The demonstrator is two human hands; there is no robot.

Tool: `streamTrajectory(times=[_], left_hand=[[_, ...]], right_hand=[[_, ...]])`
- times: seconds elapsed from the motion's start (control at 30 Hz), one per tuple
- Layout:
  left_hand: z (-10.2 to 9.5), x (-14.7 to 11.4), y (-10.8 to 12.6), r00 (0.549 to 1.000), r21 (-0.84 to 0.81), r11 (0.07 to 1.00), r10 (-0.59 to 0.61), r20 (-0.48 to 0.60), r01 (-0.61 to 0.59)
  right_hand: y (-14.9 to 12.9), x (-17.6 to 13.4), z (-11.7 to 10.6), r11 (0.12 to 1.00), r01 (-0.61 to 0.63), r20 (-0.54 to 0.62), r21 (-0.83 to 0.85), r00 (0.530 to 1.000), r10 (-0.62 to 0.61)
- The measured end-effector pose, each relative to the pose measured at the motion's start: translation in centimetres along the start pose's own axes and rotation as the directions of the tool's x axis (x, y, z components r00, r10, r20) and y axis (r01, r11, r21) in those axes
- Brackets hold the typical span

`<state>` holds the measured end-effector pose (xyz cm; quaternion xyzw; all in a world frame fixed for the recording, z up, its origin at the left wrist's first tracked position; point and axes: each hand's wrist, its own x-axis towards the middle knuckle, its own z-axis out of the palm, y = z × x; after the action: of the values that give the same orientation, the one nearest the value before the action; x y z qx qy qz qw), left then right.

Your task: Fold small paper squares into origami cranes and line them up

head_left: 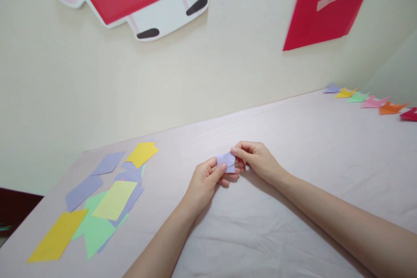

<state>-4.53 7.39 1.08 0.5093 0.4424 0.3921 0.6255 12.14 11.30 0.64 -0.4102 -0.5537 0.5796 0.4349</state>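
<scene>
A small piece of folded lavender paper (226, 159) is held between my two hands, just over the cloth-covered table. My left hand (208, 178) grips its lower left part, the thumb lying across the front and the fingers behind. At the paper's upper right edge, my right hand (252, 158) pinches it between thumb and fingers. Diagonal fold lines show on its front. The back of the paper is hidden by my fingers.
Loose paper sheets lie at the left: yellow (58, 234), pale yellow (115, 200), green (97, 226) and lavender (84, 192). Several folded paper pieces, among them an orange one (391, 108), stand in a row at the far right. Behind the table (260, 243) rises a wall (195, 82) with red decorations.
</scene>
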Motion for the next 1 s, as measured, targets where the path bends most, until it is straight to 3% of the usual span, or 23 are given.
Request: streamTrajectory(times=[0.17,0.3,0.5,0.8,1.0], left_hand=[[-0.2,-0.1,0.6,0.999,-0.001,1.000,-0.027,0.032,0.027],[0.2,-0.2,0.7,0.998,0.007,0.999,-0.054,-0.046,0.054],[0.9,0.0,0.2,0.987,-0.006,0.997,-0.071,-0.147,0.071],[0.1,-0.2,0.8,0.997,-0.026,0.997,-0.074,0.024,0.074],[0.2,-0.3,0.9,0.999,-0.049,0.998,-0.041,-0.027,0.040]], right_hand=[[-0.1,0.0,0.0,0.999,-0.008,0.008,-0.041,1.000,0.008],[-0.1,-0.2,0.1,0.992,0.043,0.004,-0.122,0.999,-0.043],[0.0,-0.4,0.4,0.991,0.069,0.007,-0.112,0.998,-0.068],[0.2,0.0,0.2,0.995,0.053,-0.016,-0.086,0.998,-0.055],[0.0,0.0,-0.1,0.999,0.020,0.134,-0.035,0.991,-0.015]])
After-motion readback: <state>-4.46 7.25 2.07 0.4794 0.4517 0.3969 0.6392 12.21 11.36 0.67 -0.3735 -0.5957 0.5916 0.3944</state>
